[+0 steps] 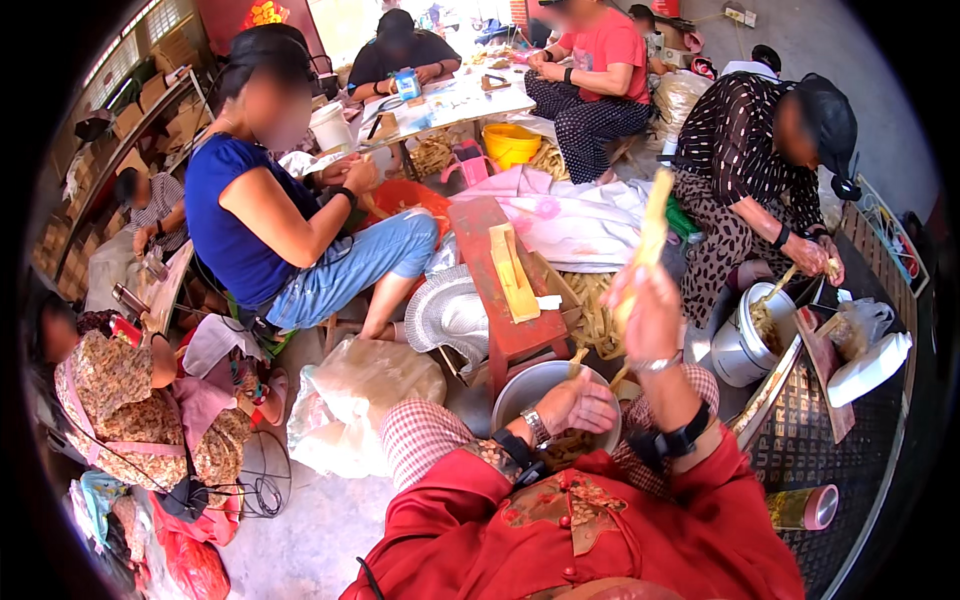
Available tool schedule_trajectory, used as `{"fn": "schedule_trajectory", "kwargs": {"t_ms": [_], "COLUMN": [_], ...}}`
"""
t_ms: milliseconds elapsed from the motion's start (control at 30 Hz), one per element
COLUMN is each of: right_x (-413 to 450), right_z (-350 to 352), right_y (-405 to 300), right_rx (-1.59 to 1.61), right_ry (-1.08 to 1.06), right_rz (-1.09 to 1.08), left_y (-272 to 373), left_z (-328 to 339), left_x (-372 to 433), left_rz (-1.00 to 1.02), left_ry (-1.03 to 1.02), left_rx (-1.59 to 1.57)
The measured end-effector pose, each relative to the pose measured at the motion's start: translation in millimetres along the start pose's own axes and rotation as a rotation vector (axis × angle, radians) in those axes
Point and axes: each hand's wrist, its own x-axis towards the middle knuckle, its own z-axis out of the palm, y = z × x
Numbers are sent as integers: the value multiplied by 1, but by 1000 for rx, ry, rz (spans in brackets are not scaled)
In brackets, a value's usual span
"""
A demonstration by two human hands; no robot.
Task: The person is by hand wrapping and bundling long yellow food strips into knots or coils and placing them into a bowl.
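My right hand (651,307) is raised, closed around a pale yellow, flat braid-like strip (654,221) that stands up above the fingers. Over a grey metal basin (517,390) between my knees is my left hand (579,405), palm turned inward and fingers apart, with no object visible in it. Brownish strips (570,448) lie in the basin. Ahead, a red wooden bench (495,277) bears a yellow folded piece (512,274) and a small white item (549,302). More pale strips (596,311) are heaped on the floor beside the bench.
Co-workers sit close by: one in blue (255,217) at left, one in a spotted blouse (739,142) at right, beside a white bucket (750,337). A woven hat (446,315) and plastic bag (375,397) lie left of the bench. A jar (799,508) lies at lower right.
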Motion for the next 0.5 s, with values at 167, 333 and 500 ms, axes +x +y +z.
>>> {"fn": "schedule_trajectory", "kwargs": {"t_ms": [167,333,500], "right_x": [-93,-116,-104], "right_z": [-3,-36,-32], "right_y": [48,57,59], "right_rx": [46,129,288], "right_ry": [-86,-60,126], "right_rz": [314,347,384], "left_y": [36,57,57], "left_z": [59,48,2], "left_x": [-39,-58,-79], "left_rz": [250,385,404], "left_ry": [245,182,294], "left_rx": [-424,-205,-311]}}
